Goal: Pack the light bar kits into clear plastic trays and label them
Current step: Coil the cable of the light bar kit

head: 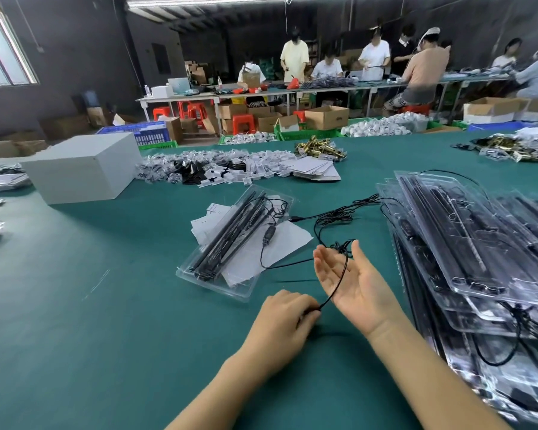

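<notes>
A clear plastic tray (199, 274) lies on the green table just ahead of my hands, with black light bars (230, 237) and a coiled black cable inside, resting partly on white paper sheets (280, 243). My left hand (283, 321) pinches a black cable (336, 283) near the table surface. My right hand (351, 277) is held palm up with straight fingers, and the cable runs across its palm to a tangle (342, 212) farther back. At the right stands a stack of filled clear trays (466, 243).
A white box (84, 169) sits at the left. Piles of small bagged parts and white cards (236, 169) lie across the table's middle, brass parts (320, 150) beyond. Several people work at a far bench (323, 85), with cartons and red stools around it.
</notes>
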`<act>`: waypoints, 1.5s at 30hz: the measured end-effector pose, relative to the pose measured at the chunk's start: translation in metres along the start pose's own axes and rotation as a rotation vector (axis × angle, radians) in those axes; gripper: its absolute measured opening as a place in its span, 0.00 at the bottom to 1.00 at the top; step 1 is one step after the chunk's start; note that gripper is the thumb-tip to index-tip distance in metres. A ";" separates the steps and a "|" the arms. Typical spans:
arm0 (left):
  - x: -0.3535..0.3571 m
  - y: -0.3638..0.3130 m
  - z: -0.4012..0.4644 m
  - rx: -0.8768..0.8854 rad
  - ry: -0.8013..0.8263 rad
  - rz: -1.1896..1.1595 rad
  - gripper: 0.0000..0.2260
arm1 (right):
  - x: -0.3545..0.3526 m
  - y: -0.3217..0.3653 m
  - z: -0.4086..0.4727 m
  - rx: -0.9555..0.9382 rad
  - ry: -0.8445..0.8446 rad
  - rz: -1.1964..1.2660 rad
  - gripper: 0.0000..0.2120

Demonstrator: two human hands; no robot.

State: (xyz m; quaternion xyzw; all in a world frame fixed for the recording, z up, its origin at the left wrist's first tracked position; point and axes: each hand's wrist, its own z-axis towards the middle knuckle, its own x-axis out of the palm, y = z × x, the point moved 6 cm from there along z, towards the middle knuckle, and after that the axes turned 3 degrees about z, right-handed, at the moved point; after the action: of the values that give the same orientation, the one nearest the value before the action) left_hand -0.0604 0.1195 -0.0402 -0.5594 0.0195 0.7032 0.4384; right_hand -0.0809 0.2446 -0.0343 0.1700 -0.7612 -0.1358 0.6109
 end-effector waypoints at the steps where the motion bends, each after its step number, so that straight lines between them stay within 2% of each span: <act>1: 0.000 0.001 -0.001 -0.005 -0.016 -0.029 0.08 | 0.000 -0.002 0.000 -0.010 -0.021 -0.068 0.26; 4: -0.008 0.006 -0.001 -0.109 -0.105 -0.098 0.05 | -0.003 -0.009 -0.003 -0.057 -0.118 -0.449 0.23; 6: -0.011 0.011 -0.001 -0.171 -0.149 -0.183 0.04 | -0.002 -0.018 -0.007 -0.094 -0.127 -0.786 0.16; 8: -0.010 0.012 -0.001 -0.182 -0.120 -0.269 0.05 | 0.000 -0.022 -0.012 -0.184 -0.113 -1.118 0.09; 10: -0.006 0.011 -0.002 -0.234 -0.066 -0.375 0.13 | 0.006 -0.019 -0.018 -0.334 -0.084 -1.398 0.09; 11: -0.006 0.012 -0.003 -0.274 -0.088 -0.420 0.18 | 0.011 -0.017 -0.021 -0.401 -0.054 -1.491 0.10; 12: -0.008 0.013 -0.004 -0.317 -0.157 -0.441 0.19 | 0.015 -0.015 -0.024 -0.448 -0.022 -1.571 0.10; 14: -0.015 0.023 -0.005 -0.435 -0.356 -0.491 0.16 | 0.019 -0.015 -0.028 -0.481 0.037 -1.778 0.08; 16: -0.019 0.038 -0.004 -0.559 -0.435 -0.711 0.15 | 0.021 -0.020 -0.030 -0.465 0.085 -2.044 0.05; 18: -0.018 0.051 -0.001 -0.666 -0.341 -0.981 0.19 | 0.025 -0.028 -0.034 -0.415 0.179 -2.233 0.05; 21: -0.019 0.058 -0.001 -0.786 -0.186 -1.146 0.28 | 0.027 -0.039 -0.040 -0.359 0.329 -2.371 0.17; 25: -0.028 0.056 0.003 -0.737 -0.130 -1.130 0.38 | 0.020 -0.040 -0.040 -0.308 0.336 -2.501 0.20; 27: -0.036 0.054 0.005 -0.641 -0.119 -1.141 0.35 | 0.016 -0.041 -0.040 -0.245 0.347 -2.509 0.20; 31: -0.047 0.044 0.004 -0.438 -0.059 -1.056 0.19 | 0.013 -0.040 -0.039 -0.204 0.371 -2.503 0.21; 35: -0.051 0.039 0.003 -0.343 -0.037 -1.214 0.15 | 0.013 -0.034 -0.037 -0.228 0.325 -2.470 0.22; 40: -0.042 0.048 0.003 -0.446 -0.243 -1.409 0.12 | 0.024 -0.033 -0.036 -0.385 0.434 -2.438 0.19; 43: -0.032 0.053 -0.001 -0.530 -0.323 -1.338 0.11 | 0.033 -0.032 -0.041 -0.525 0.529 -2.370 0.12; 45: -0.026 0.053 -0.003 -0.576 -0.331 -1.290 0.14 | 0.035 -0.032 -0.043 -0.548 0.588 -2.351 0.09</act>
State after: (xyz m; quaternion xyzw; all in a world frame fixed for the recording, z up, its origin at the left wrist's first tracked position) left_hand -0.0917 0.0700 -0.0452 -0.4392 -0.5671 0.3571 0.5983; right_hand -0.0429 0.2003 -0.0072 0.6395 0.0720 -0.7118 0.2814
